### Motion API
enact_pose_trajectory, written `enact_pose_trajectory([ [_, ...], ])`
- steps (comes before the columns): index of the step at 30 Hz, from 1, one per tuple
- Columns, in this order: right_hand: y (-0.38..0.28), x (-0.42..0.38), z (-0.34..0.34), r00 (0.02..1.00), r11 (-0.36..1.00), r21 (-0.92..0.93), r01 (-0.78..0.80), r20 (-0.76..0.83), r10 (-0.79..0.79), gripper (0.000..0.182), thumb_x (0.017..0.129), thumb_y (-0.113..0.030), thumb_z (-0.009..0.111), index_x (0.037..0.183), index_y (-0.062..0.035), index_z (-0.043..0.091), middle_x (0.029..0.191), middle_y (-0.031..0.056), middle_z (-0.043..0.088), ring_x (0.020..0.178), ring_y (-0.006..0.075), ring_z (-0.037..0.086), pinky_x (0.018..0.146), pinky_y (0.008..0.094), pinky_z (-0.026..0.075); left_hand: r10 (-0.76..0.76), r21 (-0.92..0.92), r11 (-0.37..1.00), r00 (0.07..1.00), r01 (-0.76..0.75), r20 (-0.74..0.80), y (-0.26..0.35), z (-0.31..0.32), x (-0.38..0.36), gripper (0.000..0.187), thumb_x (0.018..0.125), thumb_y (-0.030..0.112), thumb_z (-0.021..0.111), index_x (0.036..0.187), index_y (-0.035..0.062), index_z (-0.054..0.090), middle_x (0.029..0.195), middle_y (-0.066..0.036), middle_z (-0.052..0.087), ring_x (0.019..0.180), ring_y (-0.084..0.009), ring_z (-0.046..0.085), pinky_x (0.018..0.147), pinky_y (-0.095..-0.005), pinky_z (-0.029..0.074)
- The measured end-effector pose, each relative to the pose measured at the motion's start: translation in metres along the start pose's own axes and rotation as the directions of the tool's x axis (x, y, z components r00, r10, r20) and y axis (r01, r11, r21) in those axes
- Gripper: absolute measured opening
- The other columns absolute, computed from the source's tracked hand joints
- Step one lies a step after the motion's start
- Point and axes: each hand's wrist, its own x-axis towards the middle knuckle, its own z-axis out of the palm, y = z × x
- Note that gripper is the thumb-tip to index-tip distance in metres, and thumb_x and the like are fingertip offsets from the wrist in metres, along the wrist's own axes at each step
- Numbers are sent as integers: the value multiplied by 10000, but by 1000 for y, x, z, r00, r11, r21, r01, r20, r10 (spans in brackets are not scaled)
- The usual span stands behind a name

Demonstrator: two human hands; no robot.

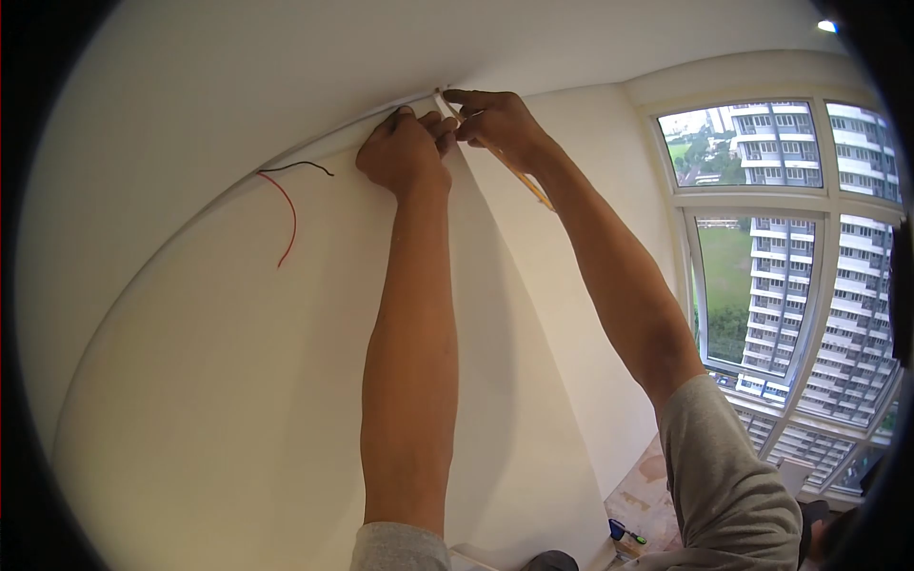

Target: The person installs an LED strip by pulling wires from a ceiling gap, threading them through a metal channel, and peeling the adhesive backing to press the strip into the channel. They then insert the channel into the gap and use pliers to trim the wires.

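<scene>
Nearest the camera, 2 grey sleeves (724, 476) are showing at the bottom edge, 1 on each arm, and both bare forearms are stretching up toward the top corner of the room. On the floor (647, 495) low at the right, a small blue thing (617, 529) is lying beside some clutter too small to make out.

Further up, 2 hands are meeting where the wall (209, 381) joins the ceiling (286, 57). The left hand (405, 152) is curling into a loose fist with its knuckles against the wall and its fingertips pressing up at the joint line. The right hand (495, 124) is just beside it, touching it at the fingers, with thumb and forefinger pinching narrow on 1 pencil (528, 183). The pencil is slanting down to the right behind the right wrist, while its upper end is hidden inside the grip. A thin white strip (444, 101) is sticking out at the corner between the fingertips; I cannot tell which hand is holding it.

To the left of the left hand, 2 wires are hanging out of the wall near the ceiling: 1 black wire (300, 167) and 1 red wire (288, 214) drooping below it.

Farthest off, at the right, a window (790, 266) of several panes is showing tall apartment blocks (852, 324) and green ground. No writing can be read anywhere.
</scene>
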Motion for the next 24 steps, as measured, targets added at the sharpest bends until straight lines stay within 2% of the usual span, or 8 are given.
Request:
enact_pose_trajectory([
  [2,5,4,-1,1000,1000,-3,23,-2,-23,685,711,11,651,1394,37,596,1008,94,684,799,160,566,744,335,504,-7,14,1000,1000,7,14,1,-5,0,241,991,11,533,1140,-160,618,863,-202,707,632,-279,715,499,-317,532],
  [4,8,10,-2,999,991,-131,38,-10,-40,751,720,-26,672,1455,36,531,1069,173,682,849,189,605,777,322,521,-18,3,1000,1000,18,24,2,-6,0,234,990,11,533,1128,-157,620,853,-197,707,629,-278,714,508,-318,537],
  [7,0,0,5,995,982,-183,49,-77,-64,754,714,-33,658,1452,47,527,1077,179,680,830,186,604,752,316,521,-29,-15,999,998,30,52,3,-8,-2,220,989,14,535,1107,-150,622,840,-190,707,627,-273,713,524,-321,548],
  [9,1,-3,6,992,983,-167,72,-94,-88,750,717,-33,652,1452,47,527,1076,175,679,816,181,601,740,314,519,-33,-22,999,997,34,73,2,-10,-3,212,990,16,537,1098,-145,623,838,-188,708,627,-269,713,532,-323,554],
  [11,1,-6,6,987,984,-150,96,-111,-113,745,721,-34,646,1452,46,527,1076,171,679,803,177,599,728,311,518,-36,54,998,988,28,149,1,-13,-3,250,1006,13,518,1217,-117,548,971,-239,714,752,-304,735,659,-388,629],
  [14,1,-9,2,993,977,-191,92,-52,-103,740,714,-39,642,1442,44,541,998,144,687,767,172,592,718,308,517,-41,63,998,985,31,165,1,-13,-5,261,1008,10,515,1233,-119,540,970,-232,716,750,-305,737,654,-387,628],
  [16,2,-7,-1,984,974,-159,161,-54,-171,688,681,21,634,1367,57,610,985,172,689,677,179,587,631,327,498,-42,57,998,981,32,188,1,-16,-3,258,1012,11,510,1230,-123,539,971,-233,716,747,-306,739,648,-386,628],
  [24,1,8,-14,989,972,-192,138,-24,-145,618,651,-28,619,1260,49,694,801,126,671,668,185,587,621,311,496,-73,82,995,973,56,217,9,-15,1,245,1025,14,489,1196,-158,528,946,-243,713,713,-312,741,640,-386,631],
])
